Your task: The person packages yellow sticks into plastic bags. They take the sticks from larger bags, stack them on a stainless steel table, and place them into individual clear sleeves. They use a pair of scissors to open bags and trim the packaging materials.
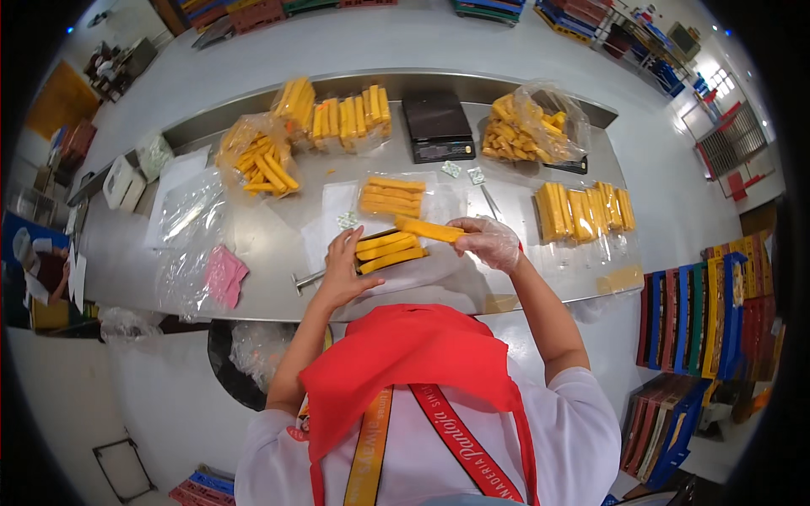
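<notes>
My right hand (pixel 487 241), in a clear plastic glove, grips one yellow baked stick (pixel 430 229) at its right end. The stick's left end hangs over a small dark-edged holder (pixel 393 251) with several sticks lying side by side in it. My left hand (pixel 343 269), which looks bare, rests at the holder's left side, fingers spread, thumb along the near side. Just beyond lies a clear bag with several sticks (pixel 392 197). Small printed packets lie near it, one (pixel 347 220) by my left fingertips and others (pixel 451 168) farther back.
A black digital scale (pixel 436 120) stands at the back of the steel table (pixel 266 240). Open bags of loose sticks (pixel 262 158) (pixel 528 129) flank it. Packed sticks (pixel 582 212) lie right, a pink cloth (pixel 226 275) left. Another person (pixel 47 269) is at far left.
</notes>
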`<action>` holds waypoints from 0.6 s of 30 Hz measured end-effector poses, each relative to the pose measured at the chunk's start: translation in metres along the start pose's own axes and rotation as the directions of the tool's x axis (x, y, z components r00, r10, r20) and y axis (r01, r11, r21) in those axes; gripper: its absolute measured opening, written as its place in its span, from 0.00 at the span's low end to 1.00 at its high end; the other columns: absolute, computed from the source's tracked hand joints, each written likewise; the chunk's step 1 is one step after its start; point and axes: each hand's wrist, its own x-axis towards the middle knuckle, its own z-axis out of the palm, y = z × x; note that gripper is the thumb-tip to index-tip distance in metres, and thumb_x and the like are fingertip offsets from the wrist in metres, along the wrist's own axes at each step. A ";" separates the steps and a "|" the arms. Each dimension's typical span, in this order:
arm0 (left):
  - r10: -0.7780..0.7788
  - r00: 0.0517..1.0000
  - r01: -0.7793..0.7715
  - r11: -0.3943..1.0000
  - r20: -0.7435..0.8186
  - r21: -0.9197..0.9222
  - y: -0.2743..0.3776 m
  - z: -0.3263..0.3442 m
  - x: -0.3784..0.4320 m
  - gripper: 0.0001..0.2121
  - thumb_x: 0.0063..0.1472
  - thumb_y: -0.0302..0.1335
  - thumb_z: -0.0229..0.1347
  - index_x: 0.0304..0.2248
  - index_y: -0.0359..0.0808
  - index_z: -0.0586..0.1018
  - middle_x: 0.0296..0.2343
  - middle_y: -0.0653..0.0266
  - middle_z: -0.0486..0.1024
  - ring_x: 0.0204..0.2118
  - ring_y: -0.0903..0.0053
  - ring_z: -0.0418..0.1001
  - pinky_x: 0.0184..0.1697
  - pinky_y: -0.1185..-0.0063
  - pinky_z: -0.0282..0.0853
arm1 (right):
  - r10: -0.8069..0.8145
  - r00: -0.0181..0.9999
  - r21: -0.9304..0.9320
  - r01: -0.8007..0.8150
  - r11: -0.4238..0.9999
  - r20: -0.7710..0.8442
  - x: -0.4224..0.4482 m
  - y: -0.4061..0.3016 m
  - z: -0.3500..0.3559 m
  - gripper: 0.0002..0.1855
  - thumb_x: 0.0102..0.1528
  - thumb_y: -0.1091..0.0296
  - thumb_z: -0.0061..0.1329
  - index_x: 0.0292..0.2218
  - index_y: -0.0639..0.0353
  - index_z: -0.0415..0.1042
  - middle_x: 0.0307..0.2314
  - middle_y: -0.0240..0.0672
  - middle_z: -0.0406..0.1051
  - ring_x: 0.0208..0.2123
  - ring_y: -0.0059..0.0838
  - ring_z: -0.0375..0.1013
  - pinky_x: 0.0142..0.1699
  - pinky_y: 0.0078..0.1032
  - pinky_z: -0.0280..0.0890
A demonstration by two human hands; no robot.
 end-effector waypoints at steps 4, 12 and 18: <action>-0.004 0.998 -0.006 0.987 -0.061 -0.162 -0.011 0.012 0.000 0.47 0.37 0.27 0.67 0.57 0.39 0.55 0.50 0.54 0.59 0.54 0.61 0.56 0.57 0.72 0.52 | -0.100 0.995 -0.409 0.102 0.907 0.028 0.023 -0.015 0.028 0.33 0.42 0.53 0.58 0.44 0.68 0.67 0.32 0.38 0.71 0.35 0.31 0.69 0.43 0.23 0.63; 0.012 1.000 -0.005 0.931 0.018 -0.366 -0.020 0.000 0.006 0.47 0.37 0.24 0.67 0.57 0.39 0.54 0.47 0.57 0.63 0.53 0.69 0.59 0.57 0.76 0.52 | -0.237 0.959 -0.896 0.238 0.375 0.156 0.044 -0.006 0.034 0.35 0.40 0.54 0.58 0.46 0.63 0.65 0.39 0.47 0.68 0.42 0.44 0.66 0.49 0.29 0.61; 0.108 0.989 -0.142 0.894 -0.104 -0.424 -0.025 0.010 0.007 0.37 0.45 0.32 0.64 0.55 0.38 0.60 0.47 0.53 0.63 0.52 0.64 0.61 0.56 0.74 0.55 | -0.267 0.949 -0.924 0.246 0.293 0.168 0.048 0.012 0.035 0.38 0.40 0.54 0.58 0.49 0.62 0.61 0.43 0.48 0.64 0.47 0.45 0.62 0.53 0.31 0.58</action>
